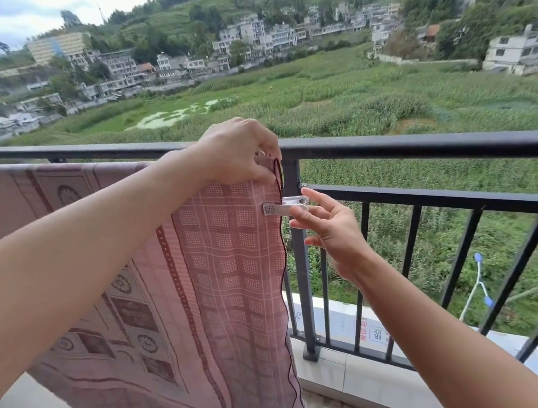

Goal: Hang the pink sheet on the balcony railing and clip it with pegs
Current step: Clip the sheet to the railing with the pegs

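Thumb and forefinger of the right hand pinch the tail of a pale peg, the other fingers fanned loose. The peg's jaws sit on the right edge of the pink sheet. Just above, the left hand curls tight on the sheet's top corner at the black railing, over which the cloth drapes leftward.

Pink patterned sheet drapes over black railing, white peg at its edge.
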Tool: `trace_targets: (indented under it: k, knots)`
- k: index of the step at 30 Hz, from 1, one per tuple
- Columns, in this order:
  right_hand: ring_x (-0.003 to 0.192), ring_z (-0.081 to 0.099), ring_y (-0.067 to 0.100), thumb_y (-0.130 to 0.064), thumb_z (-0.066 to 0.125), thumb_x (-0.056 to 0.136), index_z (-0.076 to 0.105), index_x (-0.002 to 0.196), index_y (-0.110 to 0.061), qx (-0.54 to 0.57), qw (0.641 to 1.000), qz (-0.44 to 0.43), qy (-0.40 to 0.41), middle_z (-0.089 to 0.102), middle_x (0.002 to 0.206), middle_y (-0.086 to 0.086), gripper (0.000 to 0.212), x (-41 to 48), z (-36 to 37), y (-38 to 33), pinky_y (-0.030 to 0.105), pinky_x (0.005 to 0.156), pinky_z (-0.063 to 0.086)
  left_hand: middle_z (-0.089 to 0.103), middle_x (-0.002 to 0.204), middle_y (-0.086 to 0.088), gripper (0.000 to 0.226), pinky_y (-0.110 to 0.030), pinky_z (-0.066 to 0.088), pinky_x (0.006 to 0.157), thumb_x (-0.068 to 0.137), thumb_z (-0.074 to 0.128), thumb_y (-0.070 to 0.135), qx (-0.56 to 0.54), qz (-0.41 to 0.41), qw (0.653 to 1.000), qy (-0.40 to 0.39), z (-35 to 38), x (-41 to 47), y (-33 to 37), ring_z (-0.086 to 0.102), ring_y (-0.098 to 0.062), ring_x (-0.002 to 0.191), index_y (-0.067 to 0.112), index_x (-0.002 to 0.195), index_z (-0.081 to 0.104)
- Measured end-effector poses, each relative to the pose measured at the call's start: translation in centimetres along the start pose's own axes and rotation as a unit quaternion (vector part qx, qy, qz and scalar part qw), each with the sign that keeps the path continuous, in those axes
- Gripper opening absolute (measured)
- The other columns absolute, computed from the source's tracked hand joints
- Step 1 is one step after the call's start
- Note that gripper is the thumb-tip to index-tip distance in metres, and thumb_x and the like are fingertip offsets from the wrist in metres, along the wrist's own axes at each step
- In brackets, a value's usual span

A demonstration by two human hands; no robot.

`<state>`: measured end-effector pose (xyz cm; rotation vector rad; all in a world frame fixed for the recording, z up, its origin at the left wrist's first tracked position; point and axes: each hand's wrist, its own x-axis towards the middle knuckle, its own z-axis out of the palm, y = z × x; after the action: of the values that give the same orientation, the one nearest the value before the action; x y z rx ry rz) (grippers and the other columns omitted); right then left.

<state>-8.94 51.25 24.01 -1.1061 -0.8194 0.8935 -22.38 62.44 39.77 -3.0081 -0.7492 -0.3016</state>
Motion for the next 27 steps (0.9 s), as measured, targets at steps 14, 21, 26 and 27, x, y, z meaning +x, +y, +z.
trace_targets:
  k: [14,21,26,27]
  knots:
    - [0.076,0.069,0.014,-0.027,0.071,0.087,0.067,0.104,-0.015,-0.124,0.984,0.111,0.061,0.074,0.099,0.009,0.021,-5.4,-3.6,8.6,0.023,0.054,0.046,0.067,0.111,0.003,0.038,-0.023,0.055,0.069,0.097,0.057,0.017,-0.397,-0.211,0.893,0.012,16.0,-16.6,0.0,0.069,-0.007,0.080,0.017,0.134,0.047]
    - [0.068,0.067,0.010,-0.021,0.073,0.086,0.072,0.098,-0.007,-0.220,0.968,0.118,-0.004,0.074,0.088,0.008,0.019,-8.3,-2.5,12.8,0.019,0.052,0.049,0.062,0.120,-0.001,0.048,-0.037,0.049,0.083,0.089,0.061,0.030,-0.378,-0.312,0.847,-0.208,24.0,-20.3,-2.2,0.062,-0.019,0.099,0.021,0.132,0.040]
    - [0.072,0.067,0.002,-0.032,0.080,0.078,0.076,0.090,-0.023,-0.362,0.928,0.030,-0.085,0.073,0.081,-0.013,0.016,-10.1,-1.6,14.8,0.022,0.068,0.056,0.071,0.081,0.001,0.026,-0.037,0.051,0.059,0.095,0.056,0.040,-0.364,-0.222,0.869,-0.252,24.1,-20.4,-0.1,0.061,-0.012,0.061,0.014,0.095,0.060]
    - [0.073,0.067,0.000,-0.032,0.080,0.078,0.076,0.092,-0.025,-0.376,0.921,0.021,-0.103,0.072,0.083,-0.014,0.016,-10.4,-1.4,14.9,0.018,0.067,0.054,0.070,0.077,0.001,0.022,-0.031,0.048,0.054,0.096,0.056,0.037,-0.358,-0.206,0.873,-0.260,24.2,-20.2,0.2,0.058,-0.010,0.057,0.015,0.095,0.060]
